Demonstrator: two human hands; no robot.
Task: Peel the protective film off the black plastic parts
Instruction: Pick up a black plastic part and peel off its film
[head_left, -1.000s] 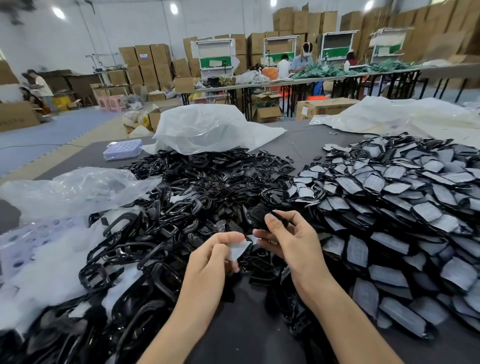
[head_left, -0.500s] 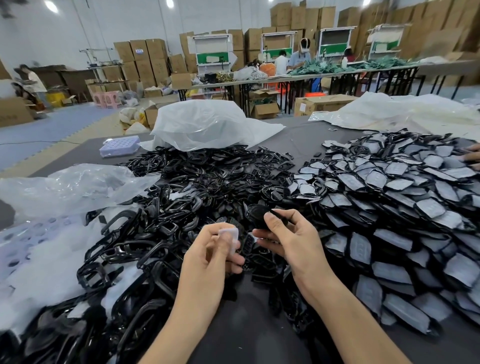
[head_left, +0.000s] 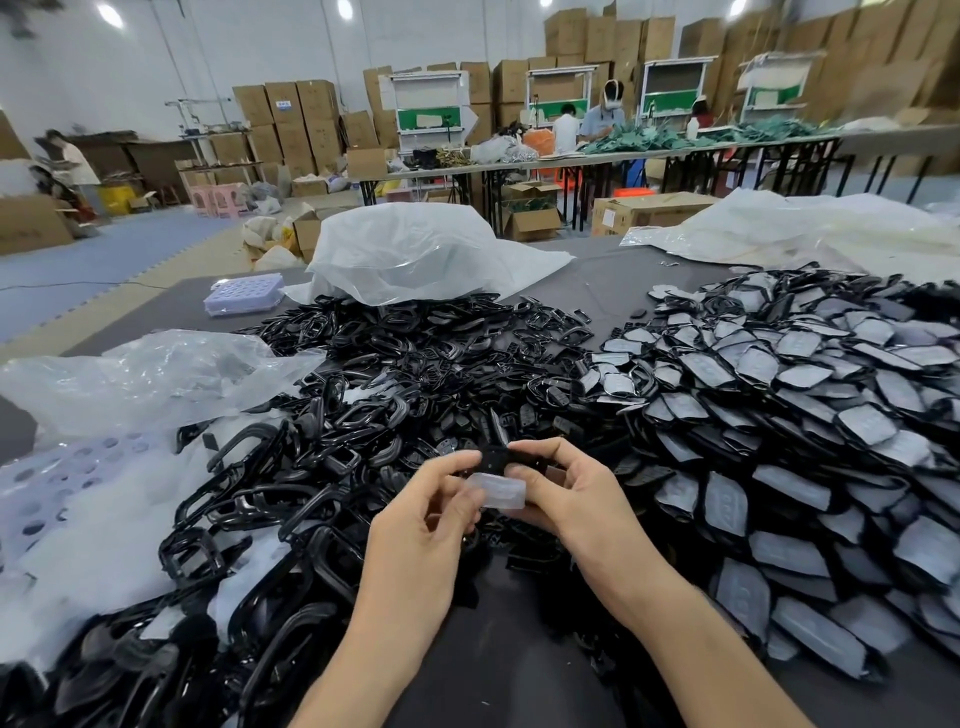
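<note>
One black part (head_left: 511, 458) pinched by left hand (head_left: 423, 525) and right hand (head_left: 569, 501), clear film (head_left: 497, 491) beneath, lilac tray (head_left: 244, 301) beyond

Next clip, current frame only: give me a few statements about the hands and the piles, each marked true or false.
1. The left hand and the right hand both pinch one small black part. True.
2. A piece of clear film shows between the hands, just under that part. True.
3. The film-covered parts are piled on the person's left. False: they are piled on the right, while the bare black frames lie to the left and centre.
4. The lilac tray sits on top of a pile. False: it stands on the table, beside the white bag.
</note>
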